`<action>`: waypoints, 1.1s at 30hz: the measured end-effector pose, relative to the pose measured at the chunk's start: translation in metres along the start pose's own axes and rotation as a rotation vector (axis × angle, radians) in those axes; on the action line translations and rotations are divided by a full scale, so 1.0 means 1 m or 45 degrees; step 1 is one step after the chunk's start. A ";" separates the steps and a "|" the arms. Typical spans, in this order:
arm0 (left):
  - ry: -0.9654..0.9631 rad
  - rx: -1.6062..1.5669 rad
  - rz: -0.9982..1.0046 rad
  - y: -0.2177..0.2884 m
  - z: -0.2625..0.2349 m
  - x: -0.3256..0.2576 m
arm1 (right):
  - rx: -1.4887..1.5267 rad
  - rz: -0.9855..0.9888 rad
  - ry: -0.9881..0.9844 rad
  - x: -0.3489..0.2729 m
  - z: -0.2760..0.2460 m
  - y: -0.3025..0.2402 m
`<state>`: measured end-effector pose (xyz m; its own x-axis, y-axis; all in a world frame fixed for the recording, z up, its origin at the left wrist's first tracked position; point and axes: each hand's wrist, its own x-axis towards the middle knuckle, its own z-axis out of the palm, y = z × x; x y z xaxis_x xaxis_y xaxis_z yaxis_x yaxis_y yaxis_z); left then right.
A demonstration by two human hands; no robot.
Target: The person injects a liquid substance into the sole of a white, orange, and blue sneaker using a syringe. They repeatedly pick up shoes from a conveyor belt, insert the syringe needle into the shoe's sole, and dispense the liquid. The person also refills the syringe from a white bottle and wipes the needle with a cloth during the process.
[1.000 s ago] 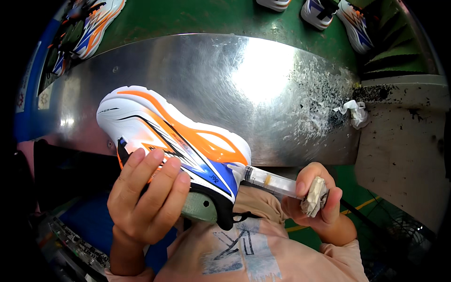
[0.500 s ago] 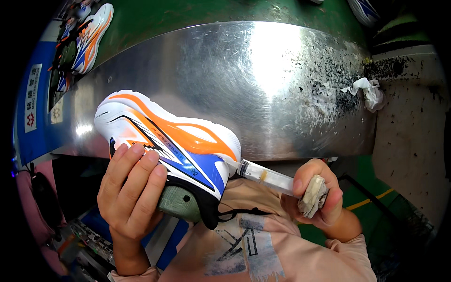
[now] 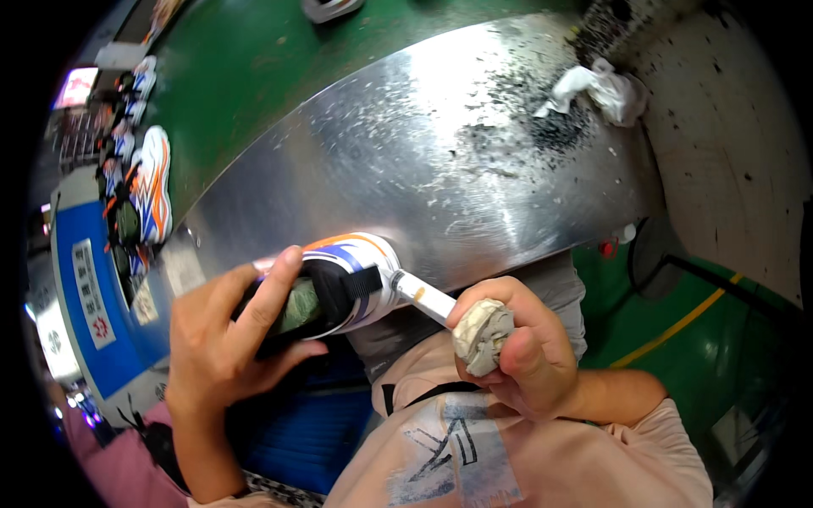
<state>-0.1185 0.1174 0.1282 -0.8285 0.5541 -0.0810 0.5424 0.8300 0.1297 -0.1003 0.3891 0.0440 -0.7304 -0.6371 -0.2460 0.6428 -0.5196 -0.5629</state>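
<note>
Steel, brushed and shiny, makes up the broad curved desk in front of the person, with green floor behind it and dark grit scattered toward its far right end, where a crumpled white rag lies. Off to the left, past a blue panel, a row of orange, white and blue shoes waits on another surface. Close in, at the desk's near edge, the person holds a matching sneaker heel toward the body, its opening showing a greenish form inside. Their left hand wraps it from below and from the side, fingers curled over the collar and thumb underneath, gripping it firmly. Their right hand is closed in a fist around the handle of a slim tool, whose pale shaft runs up and left until its tip meets the sneaker's heel. Tucked in that same fist, pressed between thumb and forefinger, sits a lumpy grey-white wad of what looks like rubber or putty; I cannot tell which. Both forearms come up from below, over a peach shirt with a grey print.
</note>
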 end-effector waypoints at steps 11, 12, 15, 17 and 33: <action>0.142 -0.121 -0.746 0.079 0.005 0.023 | -0.230 -0.222 0.044 -0.019 0.009 -0.003; 0.115 -0.109 -0.796 0.082 0.004 0.025 | -0.267 -0.233 0.056 -0.021 0.011 -0.002; 0.214 -0.080 -0.779 0.084 0.010 0.027 | -0.400 -0.300 -0.024 -0.025 0.012 0.002; 0.255 -0.069 -0.773 0.085 0.012 0.029 | -0.483 -0.393 -0.022 -0.026 0.016 0.005; 0.292 -0.403 -1.013 0.077 0.005 0.035 | -0.925 -0.570 -0.193 -0.045 0.031 0.035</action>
<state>-0.1047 0.2013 0.1309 -0.9697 -0.2345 -0.0680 -0.2422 0.8887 0.3893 -0.0378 0.3820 0.0596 -0.8076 -0.5555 0.1981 -0.0424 -0.2803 -0.9590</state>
